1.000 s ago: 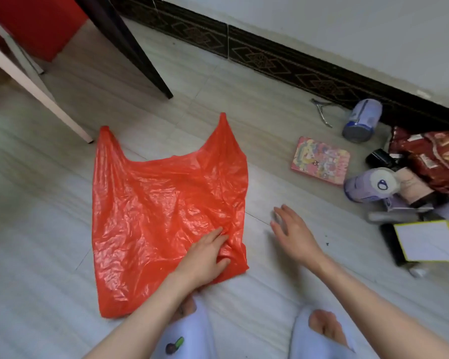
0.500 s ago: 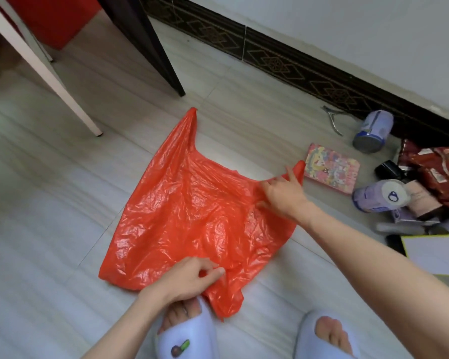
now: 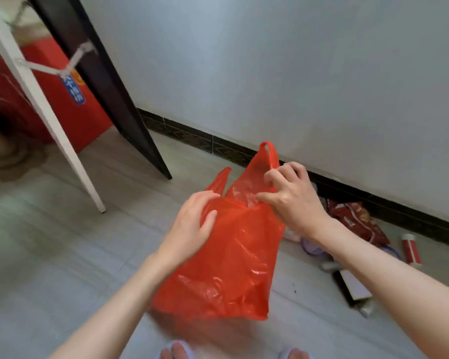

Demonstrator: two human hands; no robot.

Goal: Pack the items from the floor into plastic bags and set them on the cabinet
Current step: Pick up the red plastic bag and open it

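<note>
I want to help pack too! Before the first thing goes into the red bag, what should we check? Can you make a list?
1. Both hands grip the red bag: ok, the left hand and the right hand pinch it near its top.
2. Bag lifted up: ok, it hangs below the hands.
3. Mouth pulled open wide: not ok, its sides lie close together.
4. Bag empty or not: cannot tell.
5. Items within sight: ok, the dark red packet and the red tube lie by the wall.
6. A free hand to pick up: not ok.
</note>
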